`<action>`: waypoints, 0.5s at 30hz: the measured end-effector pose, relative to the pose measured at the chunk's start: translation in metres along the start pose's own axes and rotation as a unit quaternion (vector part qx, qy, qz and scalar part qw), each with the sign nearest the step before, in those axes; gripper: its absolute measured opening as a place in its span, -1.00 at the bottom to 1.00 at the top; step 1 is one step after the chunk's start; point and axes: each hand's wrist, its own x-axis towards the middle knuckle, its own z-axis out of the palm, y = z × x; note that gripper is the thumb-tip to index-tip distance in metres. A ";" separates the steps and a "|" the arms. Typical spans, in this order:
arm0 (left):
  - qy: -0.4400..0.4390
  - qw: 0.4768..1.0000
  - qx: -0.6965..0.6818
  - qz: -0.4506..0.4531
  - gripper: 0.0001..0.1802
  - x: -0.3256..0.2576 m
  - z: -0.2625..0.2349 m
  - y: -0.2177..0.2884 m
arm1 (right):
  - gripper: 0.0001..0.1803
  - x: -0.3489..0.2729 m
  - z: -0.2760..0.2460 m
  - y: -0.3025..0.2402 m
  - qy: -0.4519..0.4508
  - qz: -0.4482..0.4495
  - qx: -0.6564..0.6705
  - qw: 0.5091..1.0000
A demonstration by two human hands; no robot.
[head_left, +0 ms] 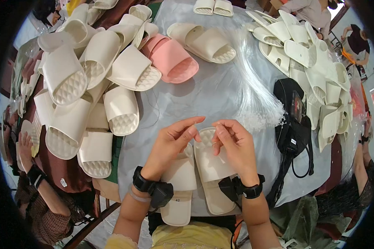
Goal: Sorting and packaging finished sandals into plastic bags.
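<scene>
Left hand (170,143) and right hand (232,143) pinch near-invisible clear tie over cream slipper pair (197,178). Judged step: fastening pair; next needs steady threading.

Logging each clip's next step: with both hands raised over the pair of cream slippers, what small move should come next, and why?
Probably bring the fingertips down to the slippers. The left hand and right hand pinch above the toe ends, perhaps on a thin clear strand like those in the bundle; it is too fine to confirm. The pair lies side by side, so joining it there looks likely.
</scene>
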 end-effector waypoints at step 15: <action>-0.025 0.998 -0.048 -0.021 -0.82 -0.002 0.003 -0.014 | -0.84 0.006 -0.010 0.014 -0.002 -0.129 -0.171 0.977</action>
